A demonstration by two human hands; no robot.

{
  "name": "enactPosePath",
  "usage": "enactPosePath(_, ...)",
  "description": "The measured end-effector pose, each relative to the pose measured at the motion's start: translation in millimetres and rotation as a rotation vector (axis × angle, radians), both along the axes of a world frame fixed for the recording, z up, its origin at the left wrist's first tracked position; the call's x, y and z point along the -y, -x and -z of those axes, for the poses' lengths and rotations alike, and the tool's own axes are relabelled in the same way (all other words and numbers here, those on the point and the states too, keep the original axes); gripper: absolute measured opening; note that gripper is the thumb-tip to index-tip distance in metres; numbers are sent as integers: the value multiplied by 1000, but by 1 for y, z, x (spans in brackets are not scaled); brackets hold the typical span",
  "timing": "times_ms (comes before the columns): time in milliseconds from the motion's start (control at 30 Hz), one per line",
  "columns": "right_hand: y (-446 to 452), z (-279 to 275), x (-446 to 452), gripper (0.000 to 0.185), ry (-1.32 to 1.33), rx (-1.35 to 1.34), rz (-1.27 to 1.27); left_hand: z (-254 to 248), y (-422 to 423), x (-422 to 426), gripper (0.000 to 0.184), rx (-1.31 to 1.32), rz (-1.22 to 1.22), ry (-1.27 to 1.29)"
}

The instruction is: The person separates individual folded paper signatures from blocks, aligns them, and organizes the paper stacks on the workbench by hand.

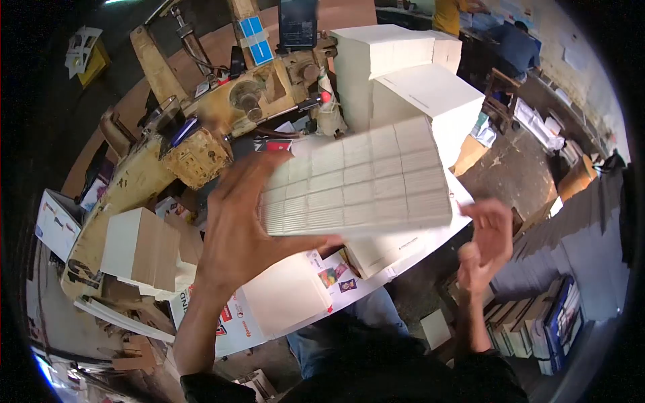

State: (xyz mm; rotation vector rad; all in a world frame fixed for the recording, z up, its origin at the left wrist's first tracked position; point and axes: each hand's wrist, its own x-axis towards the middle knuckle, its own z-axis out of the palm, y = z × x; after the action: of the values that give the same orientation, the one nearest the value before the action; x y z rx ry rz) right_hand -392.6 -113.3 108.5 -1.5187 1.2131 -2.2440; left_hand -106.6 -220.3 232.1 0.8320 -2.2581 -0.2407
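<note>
A thick stack of thread-sewn book blocks [356, 178] is held up in front of me, its ridged spine side with grid-like stitching lines facing me. My left hand [235, 215] is closed round the stack's left end, thumb along the lower edge and fingers over the far side. Close to the right end is my right hand [485, 242], fingers apart and curved, slightly blurred; no grip shows. Below lies a cream paper stack [285, 292] on a printed sheet [232, 339]. Another pale block [383, 254] is partly hidden under the held stack.
A worn, yellowish machine [198, 158] stands at the left and back. Tall white paper stacks [430, 101] rise behind the held blocks. More blocks [138, 248] sit at left, and books [537, 326] stand low at right. Two people [517, 50] are in the far right background.
</note>
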Motion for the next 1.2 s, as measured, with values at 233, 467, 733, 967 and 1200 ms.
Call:
enactPosePath(233, -98, 45, 6, 86, -134, -543, 173, 44, 22, -3, 71, -535, -305, -243)
enactPosePath(467, -65, 44, 38, 43, 199, -1025, 549, 63, 30, -9, 73, -684, -262, -774)
enactPosePath(733, -77, 23, 51, 76, 138, -787, 399, 54, 59, -12, 76, -786, -157, -651)
enactPosePath(967, -87, 11, 37, 57, -213, 414, 74, 10, 71, -26, 40, -370, 22, -285)
enactPosePath(1200, -97, 60, 35, 77, -552, 999, -340, 79, 56, 135, 69, -202, -203, -202)
